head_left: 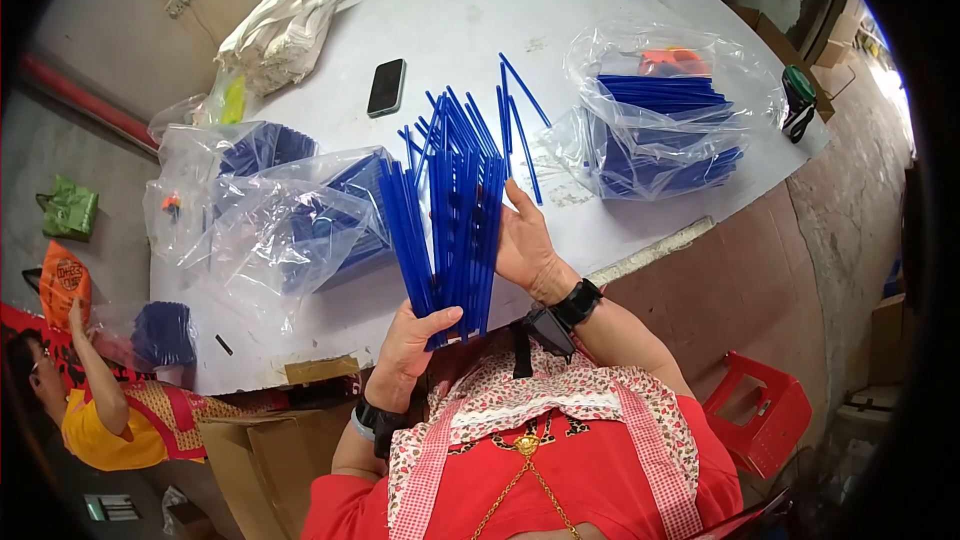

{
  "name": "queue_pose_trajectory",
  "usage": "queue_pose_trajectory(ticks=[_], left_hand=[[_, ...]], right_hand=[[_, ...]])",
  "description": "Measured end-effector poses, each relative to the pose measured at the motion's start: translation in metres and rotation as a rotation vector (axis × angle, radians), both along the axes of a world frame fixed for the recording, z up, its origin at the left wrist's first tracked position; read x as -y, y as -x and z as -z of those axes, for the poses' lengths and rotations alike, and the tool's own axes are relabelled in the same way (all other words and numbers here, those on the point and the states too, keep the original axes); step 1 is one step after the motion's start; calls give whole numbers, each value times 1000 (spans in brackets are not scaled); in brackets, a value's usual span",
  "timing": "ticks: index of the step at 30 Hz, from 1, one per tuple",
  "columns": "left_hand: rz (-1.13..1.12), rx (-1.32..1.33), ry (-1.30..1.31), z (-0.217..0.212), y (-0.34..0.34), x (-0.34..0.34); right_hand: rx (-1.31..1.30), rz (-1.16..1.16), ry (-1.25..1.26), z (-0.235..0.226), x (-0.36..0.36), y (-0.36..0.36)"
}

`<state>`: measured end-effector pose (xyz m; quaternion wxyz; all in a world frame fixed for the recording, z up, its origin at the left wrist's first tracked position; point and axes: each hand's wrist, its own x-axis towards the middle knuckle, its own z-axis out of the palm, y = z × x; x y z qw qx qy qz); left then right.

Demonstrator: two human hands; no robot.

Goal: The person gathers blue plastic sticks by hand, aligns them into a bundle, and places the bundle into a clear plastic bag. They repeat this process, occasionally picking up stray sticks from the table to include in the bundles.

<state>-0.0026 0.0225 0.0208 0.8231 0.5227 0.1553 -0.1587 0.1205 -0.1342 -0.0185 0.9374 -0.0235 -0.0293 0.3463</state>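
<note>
A bundle of slim blue plastic sticks (465,230) stands fanned out between my two hands over the table's near edge. My left hand (410,345) grips its lower left end, the thumb lying across the front. Along the right side, my right hand (527,240) holds the bundle, thumb pointing up and the other fingers hidden behind it. Beyond the bundle, more loose blue sticks (465,120) lie on the table, a few of them (528,90) spread to the right.
Clear bags of blue sticks lie left (340,210) and right (660,140) on the white table (480,20). A phone (387,87) and white sacks (280,35) are farther back. Another person (110,420) is at the left, near a cardboard box (270,470). A red stool (760,415) stands at right.
</note>
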Motion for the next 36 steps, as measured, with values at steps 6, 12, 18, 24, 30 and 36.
queue_pose_trajectory(ticks=[6,12,18,24,30,36], left_hand=[[-4,-4,-1,-2,1,1],[-15,-5,-3,-2,1,1],[-5,-12,0,-1,1,0],[-31,4,0,3,2,-1],[-9,48,-77,9,3,-4],[3,125,-174,4,6,1]], right_hand=[[-16,4,12,0,1,1],[30,-1,-2,-1,4,3],[33,10,34,-3,3,4],[-6,15,27,2,3,4],[14,21,38,1,2,5],[22,41,71,5,1,6]])
